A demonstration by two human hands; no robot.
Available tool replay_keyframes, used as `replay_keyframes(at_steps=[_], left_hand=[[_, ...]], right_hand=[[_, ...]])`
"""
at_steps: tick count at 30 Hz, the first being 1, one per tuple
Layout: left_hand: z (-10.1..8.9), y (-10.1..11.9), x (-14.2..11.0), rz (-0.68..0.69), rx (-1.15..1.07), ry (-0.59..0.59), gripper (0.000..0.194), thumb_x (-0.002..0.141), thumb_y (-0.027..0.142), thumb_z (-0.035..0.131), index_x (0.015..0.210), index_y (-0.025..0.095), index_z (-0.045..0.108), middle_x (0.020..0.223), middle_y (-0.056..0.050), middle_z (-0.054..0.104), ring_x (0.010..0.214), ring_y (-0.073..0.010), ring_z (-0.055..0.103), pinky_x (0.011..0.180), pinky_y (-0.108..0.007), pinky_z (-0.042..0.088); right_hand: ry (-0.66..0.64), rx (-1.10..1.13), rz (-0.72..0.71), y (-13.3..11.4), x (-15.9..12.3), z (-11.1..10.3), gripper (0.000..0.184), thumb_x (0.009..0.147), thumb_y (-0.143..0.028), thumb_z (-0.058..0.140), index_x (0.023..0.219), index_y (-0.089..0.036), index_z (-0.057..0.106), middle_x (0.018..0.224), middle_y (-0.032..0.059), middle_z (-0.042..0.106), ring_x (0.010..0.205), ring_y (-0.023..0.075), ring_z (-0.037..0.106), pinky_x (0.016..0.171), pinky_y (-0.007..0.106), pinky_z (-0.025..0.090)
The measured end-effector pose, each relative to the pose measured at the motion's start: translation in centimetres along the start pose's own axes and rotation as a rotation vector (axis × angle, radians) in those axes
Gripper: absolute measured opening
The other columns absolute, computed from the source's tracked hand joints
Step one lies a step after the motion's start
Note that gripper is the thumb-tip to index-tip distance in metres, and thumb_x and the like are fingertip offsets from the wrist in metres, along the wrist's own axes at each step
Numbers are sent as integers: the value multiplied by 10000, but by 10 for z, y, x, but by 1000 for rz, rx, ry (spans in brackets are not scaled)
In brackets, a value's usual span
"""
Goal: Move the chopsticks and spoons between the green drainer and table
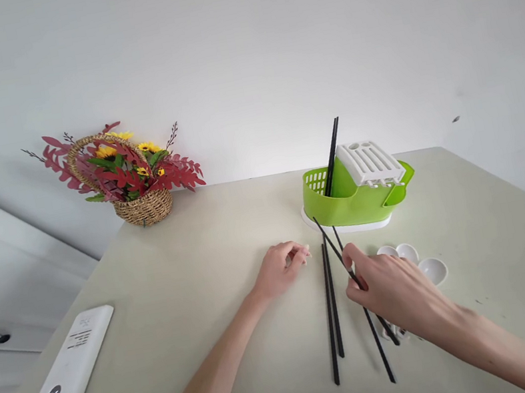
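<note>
My right hand (394,292) is closed in a pinch on a black chopstick (335,248), which tilts up off the table toward the green holder. Another black chopstick (377,345) lies under that hand. Two more chopsticks (330,306) lie side by side just to its left. My left hand (281,269) rests on the table left of them, fingers loosely curled, nothing visible in it. A green and white utensil holder (350,205) stands behind, with a black chopstick (331,157) upright in it. Small white spoons (432,269) lie right of my right hand.
A wicker basket of red leaves and yellow flowers (130,179) stands at the back left against the wall. A white power bank (73,362) with a cable lies near the table's left edge. The beige table (210,246) ends close in front.
</note>
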State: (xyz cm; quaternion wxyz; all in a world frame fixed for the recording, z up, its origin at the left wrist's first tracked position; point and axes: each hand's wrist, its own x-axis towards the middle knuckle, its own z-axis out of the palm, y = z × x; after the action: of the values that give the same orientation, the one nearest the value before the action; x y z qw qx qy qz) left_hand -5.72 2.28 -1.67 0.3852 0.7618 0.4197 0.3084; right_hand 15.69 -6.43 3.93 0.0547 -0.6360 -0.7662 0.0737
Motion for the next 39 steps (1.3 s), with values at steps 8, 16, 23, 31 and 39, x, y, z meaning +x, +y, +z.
replay_keyframes(at_steps=[8,16,23,31,39], left_hand=[[-2,14,-2,-119,-644,-128,555,947,717,578,876,167,602,740,9,552,587,-98,448,581,-259,366],[-2,3,0,-241,-770,63,519,868,644,744,724,169,589,584,48,489,515,-89,441,515,-261,324],[-10,2,3,-273,-941,154,513,800,632,821,856,127,748,615,57,451,513,-61,381,511,-247,279],[-14,4,5,-303,-991,292,494,731,570,902,901,126,772,642,64,419,512,-40,344,517,-241,236],[-14,-10,9,-286,-967,445,463,791,588,855,912,149,775,672,49,453,525,-45,316,527,-254,255]], right_hand=[[-2,92,-34,-37,26,-19,206,825,-105,532,907,-254,417,612,-76,495,512,145,408,535,279,172],[24,35,-111,-56,47,-8,202,834,-85,511,959,-240,471,723,-24,622,570,168,526,534,304,163],[129,209,-124,-46,48,9,230,899,-168,524,1121,-223,497,987,39,685,686,184,633,563,285,302],[-243,708,-32,-28,38,19,296,1063,-493,382,934,-267,523,669,-53,615,584,170,590,632,297,411],[-147,870,33,-7,23,16,398,1036,-606,453,958,-252,617,652,-54,461,588,144,422,553,292,314]])
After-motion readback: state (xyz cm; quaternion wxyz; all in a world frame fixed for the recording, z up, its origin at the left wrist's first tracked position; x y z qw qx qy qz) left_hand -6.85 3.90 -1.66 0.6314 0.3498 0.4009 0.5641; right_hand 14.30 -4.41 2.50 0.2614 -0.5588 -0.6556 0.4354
